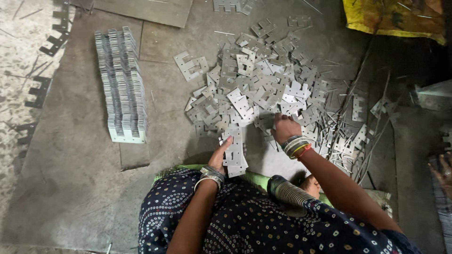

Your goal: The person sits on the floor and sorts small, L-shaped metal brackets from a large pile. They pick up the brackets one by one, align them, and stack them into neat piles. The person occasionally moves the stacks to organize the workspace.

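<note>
The left hand [220,157] grips a small stack of flat grey stamped metal plates [234,153], its fingers [225,143] curled around the stack's left edge and pinching it upright-ish just above the lap. The right hand [284,127] reaches down into the near edge of a wide loose heap of the same notched grey metal plates [256,84] spread over the grey stone floor [70,178]; its fingers are tucked under into the pieces, so whether they are closed on a plate cannot be told. Both wrists carry bangles. To the left, well apart from the heap, stands a long tidy row of stacked metal plates [121,84]. Thin metal strips [351,136] lie scattered to the right of the heap. A yellow cloth [393,16] sits at the far right. Another person's hand [442,171] shows at the right edge.
</note>
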